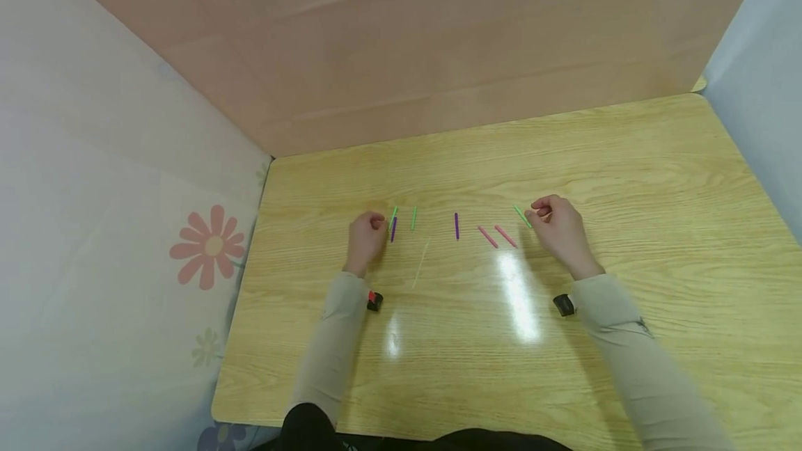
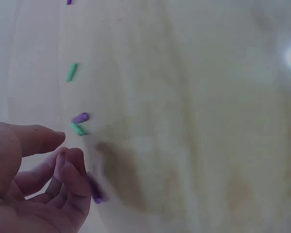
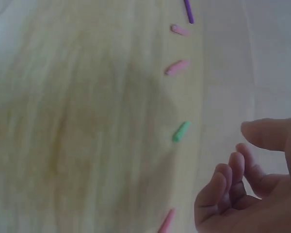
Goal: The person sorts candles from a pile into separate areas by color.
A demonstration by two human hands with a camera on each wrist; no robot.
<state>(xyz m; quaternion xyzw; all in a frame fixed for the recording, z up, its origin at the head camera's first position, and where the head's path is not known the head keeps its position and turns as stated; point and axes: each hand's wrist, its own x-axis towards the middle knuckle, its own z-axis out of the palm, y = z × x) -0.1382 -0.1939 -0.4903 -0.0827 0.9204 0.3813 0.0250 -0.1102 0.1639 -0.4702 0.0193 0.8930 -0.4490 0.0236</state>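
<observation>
My left hand (image 1: 366,236) is over the table at the left of a spread of thin coloured sticks, its fingers loosely bent and holding nothing. Close beside it lie a green stick (image 1: 394,211) and a purple stick (image 1: 393,230), near each other. The left wrist view also shows a purple stick (image 2: 95,188) partly behind the fingers. My right hand (image 1: 560,230) is at the other end, beside a green stick (image 1: 522,216). Its thumb stands apart from the bent fingers with nothing between them. A pink stick (image 3: 166,222) shows low in the right wrist view.
Between the hands lie another green stick (image 1: 414,218), an upright-pointing purple stick (image 1: 457,226) and two slanted pink sticks (image 1: 487,236). A thin pale line (image 1: 421,264) marks the wooden table (image 1: 464,381). A pinkish cloth (image 1: 438,40) hangs along the back.
</observation>
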